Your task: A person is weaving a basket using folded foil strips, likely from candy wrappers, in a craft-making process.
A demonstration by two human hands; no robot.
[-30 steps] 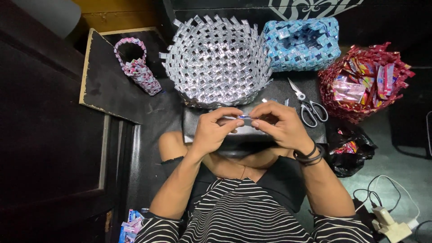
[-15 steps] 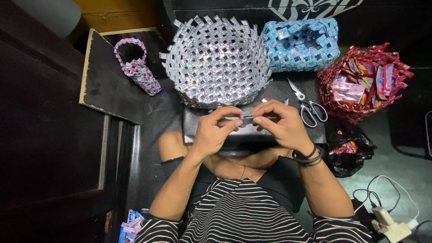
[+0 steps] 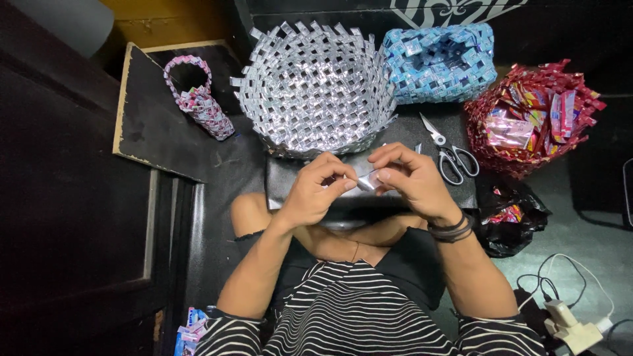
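Note:
My left hand (image 3: 313, 191) and my right hand (image 3: 412, 181) meet over a black board on my lap, both pinching a small folded silver wrapper strip (image 3: 364, 180) between thumbs and fingertips. Just beyond my hands stands a large woven silver basket (image 3: 313, 86), its bottom rim touching the board's far edge. Dark bands circle my right wrist.
A blue woven basket (image 3: 440, 60) stands behind right, a red woven basket (image 3: 531, 118) full of wrappers at far right. Scissors (image 3: 450, 155) lie right of my hands. A small pink handled basket (image 3: 198, 99) sits left. A black bag (image 3: 511, 214) and power cables (image 3: 567, 316) are at the right.
Both hands stayed in place while the fingers worked the silver strip; it now sticks up at an angle between my thumbs instead of lying flat.

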